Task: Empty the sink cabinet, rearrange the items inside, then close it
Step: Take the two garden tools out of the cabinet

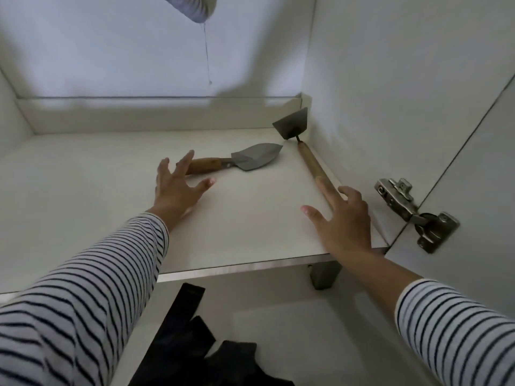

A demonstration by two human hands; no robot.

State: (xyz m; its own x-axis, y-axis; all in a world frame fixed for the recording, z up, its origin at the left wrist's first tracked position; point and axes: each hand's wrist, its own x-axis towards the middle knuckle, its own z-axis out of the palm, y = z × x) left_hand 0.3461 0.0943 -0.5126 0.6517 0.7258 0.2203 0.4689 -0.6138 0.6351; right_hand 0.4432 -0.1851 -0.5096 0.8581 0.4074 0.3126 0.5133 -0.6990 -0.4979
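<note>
Inside the white sink cabinet, a small trowel [242,162] with a wooden handle and grey metal blade lies on the cabinet floor [83,190]. My left hand [178,188] hovers over the end of its handle, fingers spread, holding nothing. A hoe-like scraper [295,126] with a long wooden handle lies along the right wall, its blade in the back right corner. My right hand [342,218] is spread open over the near end of that handle, fingertips touching or just above it.
A grey ribbed drain hose [192,6] hangs from above at the back, with a thin thread dangling from it. A metal hinge [412,213] joins the open door [473,190] at the right. Dark cloth [195,344] lies below the cabinet's front edge.
</note>
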